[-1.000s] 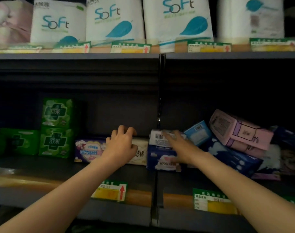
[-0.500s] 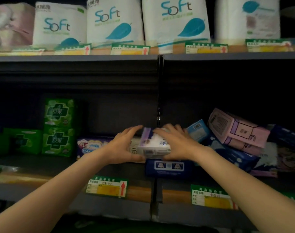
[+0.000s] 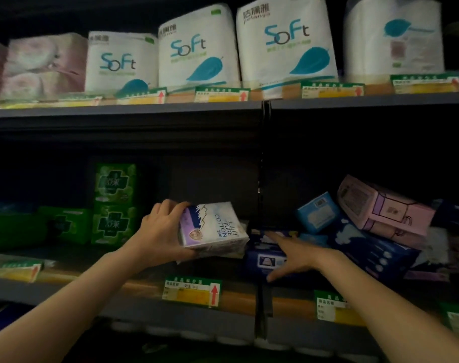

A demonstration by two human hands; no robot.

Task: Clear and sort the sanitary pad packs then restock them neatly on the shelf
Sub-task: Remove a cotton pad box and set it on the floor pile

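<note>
My left hand [image 3: 160, 231] grips a white and purple pad pack [image 3: 214, 229] marked "pure cotton", held tilted just above the middle shelf [image 3: 118, 284]. My right hand [image 3: 291, 255] lies with fingers spread on a dark blue pad pack [image 3: 262, 260] by the shelf divider, and holds nothing. To the right a jumbled heap has a light blue pack [image 3: 318, 212], a pink pack [image 3: 385, 208] and a large navy pack [image 3: 372, 247]. On the left stand two stacked green packs [image 3: 114, 203], with more green packs [image 3: 63, 225] lying beside them.
The upper shelf [image 3: 123, 111] carries white "Soft" tissue roll packs [image 3: 194, 51] and pink roll packs [image 3: 42, 64]. Green and yellow price tags [image 3: 191, 292] line the shelf edges. A black upright divider [image 3: 261, 205] splits the shelf. The shelf back is dark.
Both hands lifted the white and purple pack off the dark blue one. Now my left hand alone holds it, shifted left, and my right hand has dropped onto the dark blue pack.
</note>
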